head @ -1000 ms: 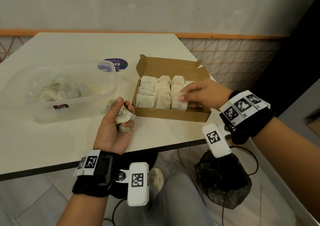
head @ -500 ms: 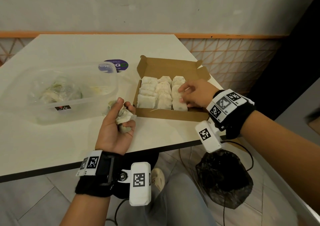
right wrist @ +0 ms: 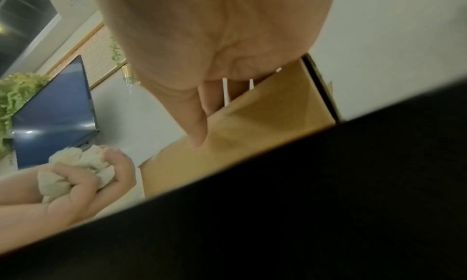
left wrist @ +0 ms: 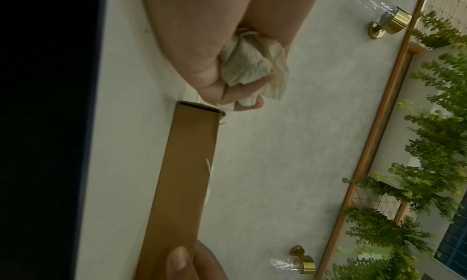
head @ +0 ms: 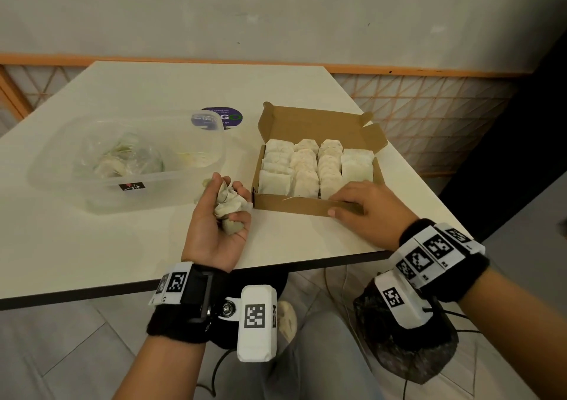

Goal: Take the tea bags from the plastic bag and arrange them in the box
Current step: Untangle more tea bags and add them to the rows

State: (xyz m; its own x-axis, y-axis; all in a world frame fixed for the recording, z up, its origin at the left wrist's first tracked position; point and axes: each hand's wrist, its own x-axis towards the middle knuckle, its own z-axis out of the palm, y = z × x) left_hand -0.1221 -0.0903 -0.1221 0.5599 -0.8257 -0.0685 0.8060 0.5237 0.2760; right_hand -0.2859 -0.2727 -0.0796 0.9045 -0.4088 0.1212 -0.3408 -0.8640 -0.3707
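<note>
The left hand lies palm up on the surface, fingers curled round a crumpled bunch of tea bags; the left wrist view shows the bunch squeezed between palm and fingers. Just to its right stands the open cardboard box, its near left corner almost touching the left fingertips.

The right hand sits at the box's near right corner: the thumb presses against the outside of the front wall and the fingers hook over the rim, so it grips the wall. Inside, beyond that hand, four rows of tea bags in the box stand packed side by side.

Half a second ago the right hand was reaching into the box with its fingers on the right-hand rows; it has since drawn back to the front edge. The left hand and its bunch have kept their place.

Beyond and to the left of the left hand, a clear tub holds the plastic bag with more tea bags.
</note>
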